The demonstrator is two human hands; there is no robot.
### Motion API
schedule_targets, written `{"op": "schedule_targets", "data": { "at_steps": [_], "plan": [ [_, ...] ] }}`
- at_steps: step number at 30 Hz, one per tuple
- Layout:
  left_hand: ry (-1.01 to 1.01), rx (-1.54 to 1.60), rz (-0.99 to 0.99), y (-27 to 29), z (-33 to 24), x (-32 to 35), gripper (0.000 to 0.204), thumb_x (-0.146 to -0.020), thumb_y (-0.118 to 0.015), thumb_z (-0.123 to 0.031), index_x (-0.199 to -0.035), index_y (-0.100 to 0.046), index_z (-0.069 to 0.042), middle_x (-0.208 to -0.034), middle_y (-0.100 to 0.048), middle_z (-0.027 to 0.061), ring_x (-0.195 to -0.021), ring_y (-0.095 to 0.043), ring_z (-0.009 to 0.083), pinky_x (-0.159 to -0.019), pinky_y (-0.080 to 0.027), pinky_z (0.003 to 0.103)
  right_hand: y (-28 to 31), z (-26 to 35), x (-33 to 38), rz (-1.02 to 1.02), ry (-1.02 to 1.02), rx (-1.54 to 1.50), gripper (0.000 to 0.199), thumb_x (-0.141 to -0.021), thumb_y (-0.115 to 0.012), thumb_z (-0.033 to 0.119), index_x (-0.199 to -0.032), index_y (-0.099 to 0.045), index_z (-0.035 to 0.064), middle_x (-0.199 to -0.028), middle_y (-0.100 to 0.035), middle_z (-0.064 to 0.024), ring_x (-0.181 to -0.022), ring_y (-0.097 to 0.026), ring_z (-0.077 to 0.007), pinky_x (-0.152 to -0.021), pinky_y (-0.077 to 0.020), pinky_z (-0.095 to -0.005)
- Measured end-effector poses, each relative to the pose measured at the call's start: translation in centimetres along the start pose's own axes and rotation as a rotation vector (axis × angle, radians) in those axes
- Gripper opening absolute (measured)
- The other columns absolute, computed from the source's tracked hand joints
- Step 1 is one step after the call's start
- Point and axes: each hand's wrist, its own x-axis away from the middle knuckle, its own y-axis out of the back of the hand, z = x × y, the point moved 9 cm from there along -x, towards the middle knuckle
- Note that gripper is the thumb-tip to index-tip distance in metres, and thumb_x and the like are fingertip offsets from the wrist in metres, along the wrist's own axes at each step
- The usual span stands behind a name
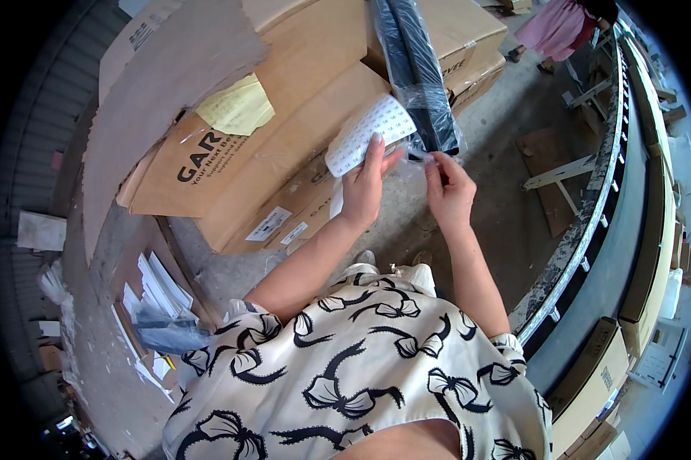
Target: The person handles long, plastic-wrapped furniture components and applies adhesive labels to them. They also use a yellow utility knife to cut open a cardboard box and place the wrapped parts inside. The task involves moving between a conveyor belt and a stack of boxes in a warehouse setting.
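Note:
My left hand (363, 188) is closed around a curled white sheet of small printed labels (370, 136), its thumb on the printed face. Close by on the right, my right hand (451, 192) pinches with thumb and fingertips at something small and pale, too small to make out. Those fingertips are just below the lower end of long black bars (416, 77) wrapped in clear plastic. The bars lean against cardboard boxes, and I cannot tell whether my right fingers touch their wrapping.
Large cardboard boxes (284, 172) lie ahead, with a yellow paper (238, 106) on them. A grey board (142, 100) with white strips (161, 284) lies at left. A long conveyor (591, 238) curves along the right. Another person in a pink skirt (554, 29) stands far right.

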Motion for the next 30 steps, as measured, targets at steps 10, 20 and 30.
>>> {"op": "schedule_targets", "data": {
  "at_steps": [10, 20, 30],
  "plan": [
    [-0.001, -0.071, 0.004, 0.1, 0.5, -0.7, 0.038, -0.094, -0.048, -0.029, -0.116, -0.050, 0.001, -0.113, -0.054, 0.0079, -0.101, -0.054, 0.0153, -0.090, -0.045, 0.033, -0.1, -0.3, 0.4, 0.061, -0.044, 0.086, 0.008, -0.079, -0.062, 0.005, -0.085, -0.056, 0.0038, -0.065, -0.058, -0.0059, -0.055, -0.057, -0.0127, -0.052, -0.0465, -0.0268],
    [0.091, 0.035, 0.064, -0.9, -0.7, 0.2, 0.034, -0.095, -0.045, -0.028, -0.115, -0.050, -0.002, -0.115, -0.052, 0.0064, -0.104, -0.052, 0.0158, -0.078, -0.053, 0.041, -0.5, -0.7, -2.7, 0.074, -0.311, -0.279, 0.005, -0.084, -0.058, 0.005, -0.085, -0.057, 0.0005, -0.062, -0.057, -0.0005, -0.053, -0.050, -0.0040, -0.049, -0.0416, -0.0200],
    [-0.131, -0.153, 0.039, -1.7, -0.6, -0.1, 0.033, -0.093, -0.050, -0.028, -0.111, -0.054, 0.000, -0.105, -0.056, 0.0057, -0.093, -0.054, 0.0127, -0.087, -0.048, 0.033, 0.7, 0.8, -0.3, 0.055, -0.044, 0.115, 0.013, -0.079, -0.063, 0.008, -0.090, -0.058, 0.0051, -0.059, -0.057, -0.0063, -0.049, -0.052, -0.0129, -0.049, -0.0425, -0.0264]
  ]
}}
